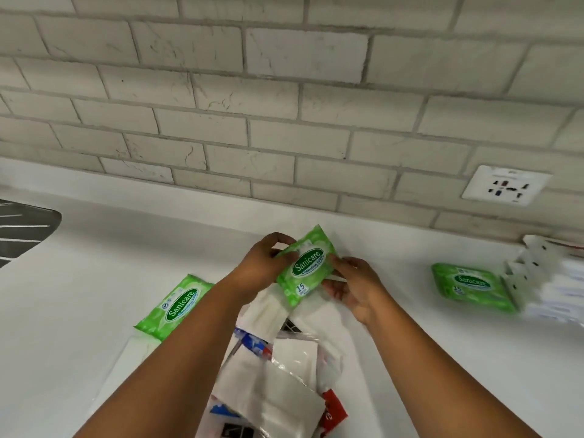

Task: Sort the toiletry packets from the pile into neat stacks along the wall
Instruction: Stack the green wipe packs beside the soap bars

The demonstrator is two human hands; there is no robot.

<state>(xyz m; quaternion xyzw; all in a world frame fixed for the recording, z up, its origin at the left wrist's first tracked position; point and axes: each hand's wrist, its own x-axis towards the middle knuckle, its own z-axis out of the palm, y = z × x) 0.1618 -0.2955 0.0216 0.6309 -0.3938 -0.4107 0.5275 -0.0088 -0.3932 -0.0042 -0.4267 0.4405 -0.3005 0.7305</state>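
Gripped at both ends — left hand [264,263], right hand [354,284] — a green wipes packet [306,270] above the pile [278,374].

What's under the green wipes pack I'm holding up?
Under the held pack lie white packets at the pile's far end, on the counter. The pack and both hands cover whatever lies directly beneath.

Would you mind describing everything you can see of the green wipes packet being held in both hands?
The held green wipes packet is a soft, glossy plastic pouch, bright green with pale leafy patterning, a dark green oval reading "Sanicare" and a white "15" near its lower end. It looks sealed and unopened. It is tilted diagonally, face up, lifted above the pile of packets on the white counter. The left hand grips its upper left edge; the right hand holds its right side.
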